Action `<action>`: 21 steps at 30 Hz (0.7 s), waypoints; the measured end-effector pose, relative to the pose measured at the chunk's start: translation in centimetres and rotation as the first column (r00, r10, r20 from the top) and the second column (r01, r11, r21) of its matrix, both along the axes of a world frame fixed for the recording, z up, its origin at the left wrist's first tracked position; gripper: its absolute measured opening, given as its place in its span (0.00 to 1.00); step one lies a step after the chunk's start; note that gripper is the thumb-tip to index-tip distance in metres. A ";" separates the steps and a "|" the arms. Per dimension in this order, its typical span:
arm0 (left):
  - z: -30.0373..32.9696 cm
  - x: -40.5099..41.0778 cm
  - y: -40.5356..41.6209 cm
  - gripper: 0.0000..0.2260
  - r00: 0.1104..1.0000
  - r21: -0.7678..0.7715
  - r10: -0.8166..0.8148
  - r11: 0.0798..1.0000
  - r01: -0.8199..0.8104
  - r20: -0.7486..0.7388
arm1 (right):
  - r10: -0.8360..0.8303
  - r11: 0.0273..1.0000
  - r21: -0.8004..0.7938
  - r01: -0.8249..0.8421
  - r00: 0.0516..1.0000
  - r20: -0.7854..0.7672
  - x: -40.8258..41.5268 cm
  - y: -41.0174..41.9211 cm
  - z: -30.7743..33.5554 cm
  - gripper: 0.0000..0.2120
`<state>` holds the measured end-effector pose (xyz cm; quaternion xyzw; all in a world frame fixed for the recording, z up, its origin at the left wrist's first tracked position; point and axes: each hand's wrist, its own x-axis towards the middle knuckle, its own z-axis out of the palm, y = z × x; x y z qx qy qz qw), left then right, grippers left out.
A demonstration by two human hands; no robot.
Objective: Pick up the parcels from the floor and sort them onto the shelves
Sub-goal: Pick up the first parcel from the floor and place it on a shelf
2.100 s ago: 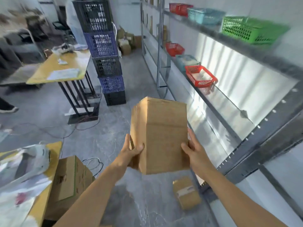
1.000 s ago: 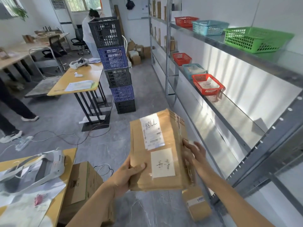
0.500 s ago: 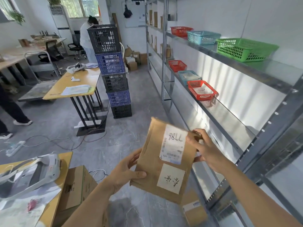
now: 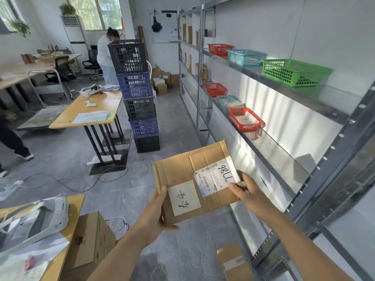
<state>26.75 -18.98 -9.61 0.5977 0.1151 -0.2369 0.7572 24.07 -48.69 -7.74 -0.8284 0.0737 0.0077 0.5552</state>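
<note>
A stockroom with a grey floor [image 4: 65, 159]; along the right wall runs steel shelving [image 4: 284, 159] whose upper and middle levels carry small plastic baskets, among them a green basket [image 4: 294, 73] above and a red basket [image 4: 244, 119] below. To the left stand a tower of stacked crates [image 4: 138, 94] and a yellow counter [image 4: 91, 110] with papers on it; a second counter [image 4: 60, 260] at lower left bears loose mailers, with a closed cardboard box [image 4: 89, 242] on the floor beside it. A person in white stands at the far end of the room. At centre, a flat cardboard parcel [image 4: 182, 175] is held in the air, level with the middle shelf and just off its front edge, label side up. The left hand [image 4: 156, 211] is clamped on the near left corner, thumb on top; the right hand [image 4: 249, 191] grips the right edge, thumb on the printed shipping label [image 4: 215, 177], which bears the handwritten number 7786. A separate white sticker [image 4: 183, 197] carries handwritten characters. The carton is creased and taped, light enough for a fingertip hold. A smaller parcel [image 4: 233, 262] remains on the floor at the shelving's foot. Judged step: reading the label to choose a destination. The next move calls for matching the markings to a shelf position and sliding the parcel in flat, clear of the baskets.
</note>
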 end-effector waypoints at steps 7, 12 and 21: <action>0.8 -0.1 0.6 0.17 0.980 0.112 -0.075 0.992 0.055 0.183 | -0.159 0.974 0.162 0.156 0.987 0.007 -0.3 -0.9 1.4 0.42; 3.5 2.1 1.6 0.22 0.928 0.090 -0.083 0.994 0.054 0.362 | -0.048 0.981 0.187 0.049 0.999 -0.008 -0.6 -2.8 3.1 0.33; 9.7 3.8 -4.0 0.20 0.857 -0.029 0.009 1.000 0.007 0.515 | -0.045 0.947 0.322 -0.018 0.982 0.186 0.0 -0.8 5.1 0.24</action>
